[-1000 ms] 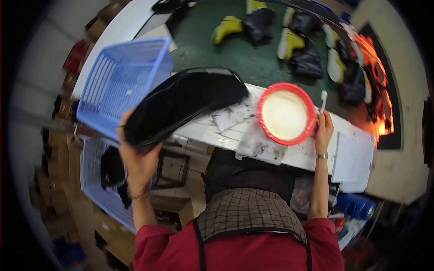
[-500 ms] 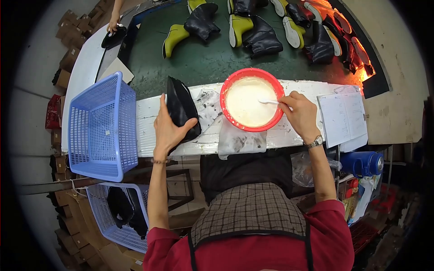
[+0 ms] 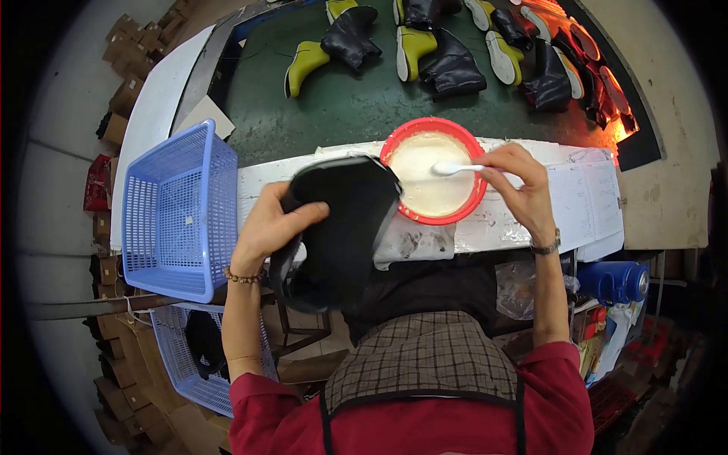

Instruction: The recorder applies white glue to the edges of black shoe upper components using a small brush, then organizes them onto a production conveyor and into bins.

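The fingers of my right hand [image 3: 525, 186] pinch the white brush [image 3: 462, 168] over cream paste [image 3: 428, 193] in the red bowl [image 3: 477, 205]; I'd load it lightly. Those of my left hand [image 3: 277, 227] clamp the black piece [image 3: 341, 227], held up left of the bowl over the tabletop [image 3: 262, 171] edge; its rim wants steadying.

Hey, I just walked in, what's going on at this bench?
A person's left hand holds a black piece at the bench's near edge. The right hand grips a white tool, its tip over the cream in a red bowl; whether it touches isn't clear. Beyond, boots lie on a green surface.
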The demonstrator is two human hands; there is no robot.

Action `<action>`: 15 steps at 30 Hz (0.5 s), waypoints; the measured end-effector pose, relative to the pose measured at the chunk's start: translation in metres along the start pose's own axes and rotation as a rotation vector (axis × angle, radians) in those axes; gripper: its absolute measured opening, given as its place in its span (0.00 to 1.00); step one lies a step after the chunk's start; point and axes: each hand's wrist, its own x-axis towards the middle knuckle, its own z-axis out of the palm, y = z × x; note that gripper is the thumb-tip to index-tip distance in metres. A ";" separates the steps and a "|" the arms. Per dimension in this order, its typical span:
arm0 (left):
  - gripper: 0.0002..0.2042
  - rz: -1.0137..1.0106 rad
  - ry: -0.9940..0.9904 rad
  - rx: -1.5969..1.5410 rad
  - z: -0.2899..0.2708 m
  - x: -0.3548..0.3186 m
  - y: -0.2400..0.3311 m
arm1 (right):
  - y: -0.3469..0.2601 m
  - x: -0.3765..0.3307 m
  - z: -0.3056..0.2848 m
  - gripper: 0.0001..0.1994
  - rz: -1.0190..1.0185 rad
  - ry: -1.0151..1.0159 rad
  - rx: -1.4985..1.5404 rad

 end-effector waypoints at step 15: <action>0.04 0.336 0.377 -0.204 0.027 -0.007 0.004 | -0.014 0.002 0.035 0.08 -0.328 0.005 -0.070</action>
